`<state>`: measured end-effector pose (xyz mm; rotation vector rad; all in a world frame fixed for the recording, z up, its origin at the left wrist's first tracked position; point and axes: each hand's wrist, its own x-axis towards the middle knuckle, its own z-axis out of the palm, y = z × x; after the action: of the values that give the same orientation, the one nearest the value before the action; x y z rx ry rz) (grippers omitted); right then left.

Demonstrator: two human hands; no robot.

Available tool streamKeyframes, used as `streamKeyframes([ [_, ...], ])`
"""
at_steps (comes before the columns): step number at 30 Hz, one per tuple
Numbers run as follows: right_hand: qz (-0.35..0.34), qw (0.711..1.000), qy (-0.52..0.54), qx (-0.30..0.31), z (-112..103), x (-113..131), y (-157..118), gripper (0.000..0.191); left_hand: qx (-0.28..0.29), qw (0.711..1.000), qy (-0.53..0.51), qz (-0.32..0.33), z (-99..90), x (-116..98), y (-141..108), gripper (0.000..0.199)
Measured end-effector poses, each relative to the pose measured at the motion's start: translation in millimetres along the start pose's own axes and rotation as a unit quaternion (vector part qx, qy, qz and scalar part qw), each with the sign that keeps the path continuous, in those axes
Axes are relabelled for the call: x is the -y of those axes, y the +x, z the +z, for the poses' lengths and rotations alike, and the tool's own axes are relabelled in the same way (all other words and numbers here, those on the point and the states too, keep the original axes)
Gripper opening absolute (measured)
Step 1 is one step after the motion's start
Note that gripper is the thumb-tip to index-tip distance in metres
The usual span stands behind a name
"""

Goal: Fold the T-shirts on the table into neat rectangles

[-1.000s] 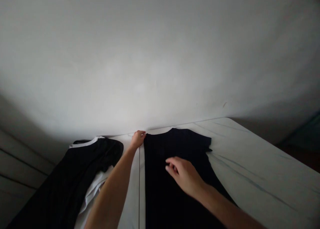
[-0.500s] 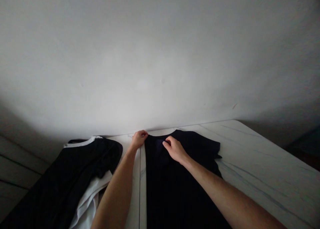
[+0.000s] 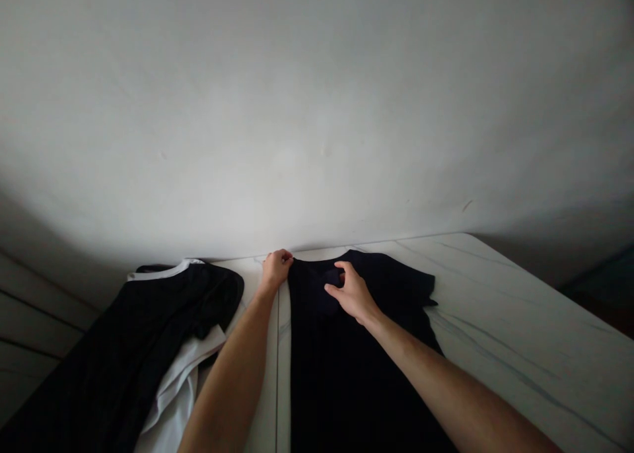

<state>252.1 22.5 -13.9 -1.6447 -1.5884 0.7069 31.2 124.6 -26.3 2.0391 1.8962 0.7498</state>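
Observation:
A black short-sleeved T-shirt lies on the marble-patterned table, its left edge straight and one sleeve spread to the right. At the upper left corner of this shirt, my left hand is closed in a pinch on the fabric near the neckline. My right hand hovers over or rests lightly on the upper part of the shirt, thumb and forefinger apart with dark cloth visible between them. Whether its other fingers touch the fabric is hidden.
Left of my left arm lies a black garment with a white collar band, and white cloth beside it. The white table meets a pale wall along its far edge. A thin seam runs along the tabletop near my left arm.
The thumb and forefinger of my right hand have spread wider, and that hand has shifted slightly right. My left hand keeps its pinch at the corner. The view has tilted slightly.

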Motion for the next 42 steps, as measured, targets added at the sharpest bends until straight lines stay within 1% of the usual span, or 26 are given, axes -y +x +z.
streamKeyframes([
  [2, -0.02, 0.999, -0.02, -0.025, 1.6, -5.7, 0.3, 0.053, -0.003, 1.0, 0.02, 0.003, -3.5, -5.6, -2.0, 0.018],
  [4, -0.054, 0.996, -0.044, -0.052, 3.8, -10.5, -0.5, 0.055, -0.011, 0.999, 0.046, 0.019, -9.4, -13.3, -4.9, 0.022],
  [6, -0.1, 0.99, -0.06, -0.083, 3.7, -10.6, -5.9, 0.058, -0.012, 0.996, 0.073, 0.049, -16.2, -22.9, -8.8, 0.028],
  [7, -0.128, 0.985, -0.069, -0.093, 2.2, -8.3, -11.0, 0.056, -0.004, 0.994, 0.085, 0.068, -19.3, -28.0, -11.4, 0.03],
  [9, -0.185, 0.975, -0.098, -0.081, -3.3, 0.7, -26.9, 0.044, 0.034, 0.988, 0.105, 0.107, -23.3, -38.0, -18.8, 0.029],
  [11, -0.219, 0.964, -0.146, -0.027, -10.0, 12.8, -48.4, 0.024, 0.082, 0.979, 0.119, 0.142, -23.7, -46.7, -29.4, 0.025],
  [12, -0.219, 0.96, -0.174, 0.011, -12.8, 18.9, -60.1, 0.018, 0.102, 0.974, 0.123, 0.158, -22.7, -50.2, -36.0, 0.023],
  [14, -0.194, 0.952, -0.22, 0.083, -16.0, 28.8, -83.1, 0.016, 0.128, 0.965, 0.127, 0.189, -19.0, -55.1, -50.6, 0.024],
  [15, -0.179, 0.949, -0.235, 0.111, -16.1, 32.4, -93.5, 0.016, 0.135, 0.962, 0.128, 0.2, -16.6, -56.2, -58.2, 0.027],
  [17, -0.157, 0.945, -0.247, 0.145, -13.7, 37.3, -110.8, 0.014, 0.142, 0.958, 0.13, 0.213, -11.2, -55.7, -72.2, 0.037],
  [20, -0.156, 0.942, -0.25, 0.159, -8.6, 42.3, -129.5, 0.017, 0.146, 0.958, 0.138, 0.206, -3.5, -51.0, -87.3, 0.05],
  [23, -0.159, 0.939, -0.257, 0.165, -8.7, 47.8, -146.0, 0.019, 0.141, 0.96, 0.146, 0.194, -1.5, -50.8, -94.1, 0.053],
  [25, -0.157, 0.937, -0.263, 0.168, -12.5, 50.7, -159.9, 0.017, 0.129, 0.962, 0.153, 0.184, -5.9, -56.9, -97.0, 0.052],
  [29, -0.147, 0.931, -0.279, 0.185, -22.2, 49.2, -197.4, 0.014, 0.101, 0.967, 0.171, 0.161, -23.3, -78.3, -109.7, 0.044],
  [31, -0.135, 0.925, -0.291, 0.203, -25.3, 46.3, -216.6, 0.017, 0.116, 0.964, 0.182, 0.152, -30.7, -87.7, -121.0, 0.042],
  [35, -0.125, 0.919, -0.288, 0.238, -27.0, 45.9, -242.8, 0.025, 0.185, 0.949, 0.209, 0.15, -36.4, -99.0, -142.9, 0.047],
  [38, -0.12, 0.912, -0.29, 0.265, -26.5, 50.7, -251.0, 0.024, 0.217, 0.939, 0.226, 0.144, -37.8, -104.6, -150.5, 0.038],
  [40, -0.115, 0.908, -0.292, 0.277, -25.8, 52.6, -253.5, 0.02, 0.224, 0.936, 0.237, 0.13, -39.2, -107.8, -151.2, 0.03],
  [42, -0.11, 0.908, -0.287, 0.284, -24.8, 52.2, -254.7, 0.017, 0.225, 0.936, 0.245, 0.113, -40.3, -110.1, -150.3, 0.026],
])
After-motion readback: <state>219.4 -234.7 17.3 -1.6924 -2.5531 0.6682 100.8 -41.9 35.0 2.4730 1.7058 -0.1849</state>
